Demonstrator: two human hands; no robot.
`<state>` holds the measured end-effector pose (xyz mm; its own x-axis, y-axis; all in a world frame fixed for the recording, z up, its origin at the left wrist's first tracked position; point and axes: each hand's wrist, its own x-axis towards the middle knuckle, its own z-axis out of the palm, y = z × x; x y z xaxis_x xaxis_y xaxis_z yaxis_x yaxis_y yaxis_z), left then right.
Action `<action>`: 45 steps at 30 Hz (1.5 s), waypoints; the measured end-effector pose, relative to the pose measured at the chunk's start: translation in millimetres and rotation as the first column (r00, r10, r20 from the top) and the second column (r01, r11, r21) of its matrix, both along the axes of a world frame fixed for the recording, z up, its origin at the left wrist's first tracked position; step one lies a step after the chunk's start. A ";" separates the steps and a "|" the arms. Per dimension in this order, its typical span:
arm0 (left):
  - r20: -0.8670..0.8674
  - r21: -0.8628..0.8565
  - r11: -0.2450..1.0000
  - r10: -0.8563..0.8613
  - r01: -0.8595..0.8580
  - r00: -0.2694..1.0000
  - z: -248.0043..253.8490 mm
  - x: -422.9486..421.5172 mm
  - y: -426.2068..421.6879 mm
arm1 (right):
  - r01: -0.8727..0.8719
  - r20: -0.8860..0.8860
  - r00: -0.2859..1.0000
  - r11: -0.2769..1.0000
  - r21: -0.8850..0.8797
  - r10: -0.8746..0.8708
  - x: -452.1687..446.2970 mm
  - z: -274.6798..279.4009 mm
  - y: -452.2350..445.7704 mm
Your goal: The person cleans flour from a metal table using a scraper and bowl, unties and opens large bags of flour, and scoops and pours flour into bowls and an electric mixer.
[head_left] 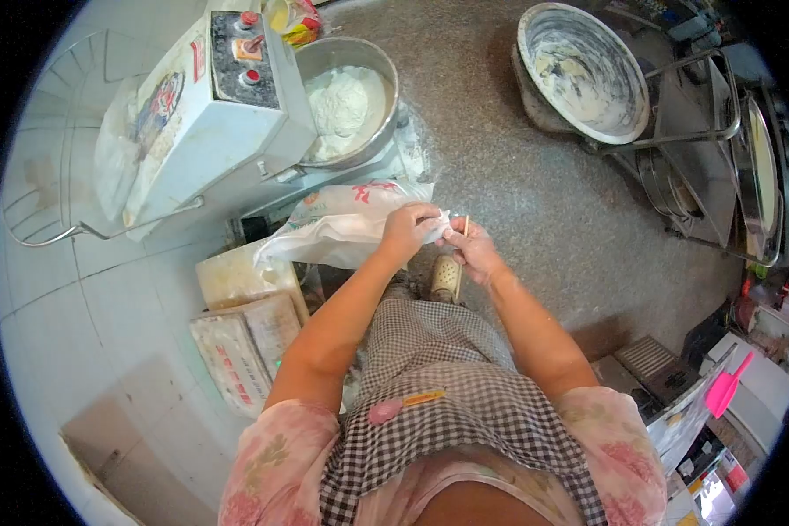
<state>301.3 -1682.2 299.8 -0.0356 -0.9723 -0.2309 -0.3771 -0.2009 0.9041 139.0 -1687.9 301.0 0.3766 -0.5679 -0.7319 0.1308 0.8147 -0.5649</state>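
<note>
A white sack (333, 230) with red and green print lies in front of me, its mouth gathered toward the right. My left hand (408, 233) is closed around the gathered neck of the sack. Close beside it, my right hand (475, 252) is closed with fingertips pinched at the twisted end of the sack. A thin tan strip (466, 226) sticks up by the right fingers; its kind is too small to make out. What fills the sack is hidden.
A dough mixer (210, 114) with a flour-filled metal bowl (392, 96) stands at upper left. Another large floury bowl (627, 131) is at upper right, near a metal rack (719, 131). Stacked packages (232, 359) lie left, and a pink dustpan (723, 392) is at right.
</note>
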 end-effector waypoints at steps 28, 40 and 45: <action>-0.074 0.199 0.843 0.522 -0.500 0.850 2.1 -6.1 6.7 | -0.170 -0.244 0.963 0.962 -0.214 0.115 -11.8 10.9 -8.9; -0.451 0.314 0.867 0.495 -0.387 0.743 81.4 53.7 23.9 | -0.086 -0.353 0.935 0.992 -0.093 0.048 -28.9 4.3 7.0; 0.082 0.172 0.968 0.171 -0.183 0.982 -3.4 -21.2 54.2 | -0.237 -0.331 0.928 0.958 -0.162 0.173 -13.0 7.2 20.9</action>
